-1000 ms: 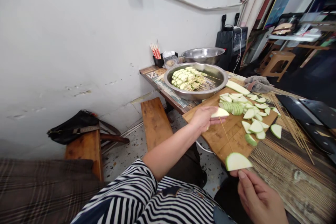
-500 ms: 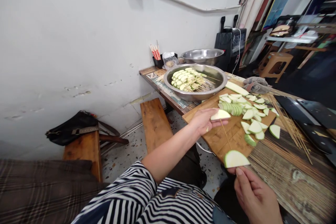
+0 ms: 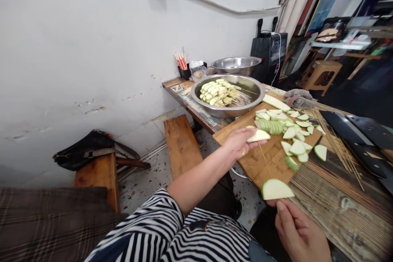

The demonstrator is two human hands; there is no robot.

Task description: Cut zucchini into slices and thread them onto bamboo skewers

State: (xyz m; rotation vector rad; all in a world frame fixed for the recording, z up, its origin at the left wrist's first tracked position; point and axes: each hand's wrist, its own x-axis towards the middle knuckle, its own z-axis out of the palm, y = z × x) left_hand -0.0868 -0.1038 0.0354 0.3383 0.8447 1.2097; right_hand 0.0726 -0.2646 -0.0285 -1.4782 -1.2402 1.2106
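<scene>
My left hand (image 3: 238,144) is closed around the edge of a pale half-round slice of zucchini (image 3: 259,135), above the wooden cutting board (image 3: 224,135). A thin bamboo skewer (image 3: 264,159) runs from that slice down to a second green-rimmed slice (image 3: 277,189). Just below this second slice, my right hand (image 3: 302,229) pinches with thumb and fingers; the skewer's lower end is hidden there. Several cut slices (image 3: 297,147) lie loose on the board, beside a row of slices still lined up (image 3: 268,126).
Behind the board stands a steel basin (image 3: 196,94) with skewered slices (image 3: 215,92) in it. Bare skewers (image 3: 340,151) and a dark flat blade-like object (image 3: 353,139) lie at the right. A grey cloth (image 3: 299,99) and another steel bowl (image 3: 236,64) sit farther back.
My right hand and the slice above it have shifted slightly down. The left hand stays nearly still, its slice tilted a little differently.
</scene>
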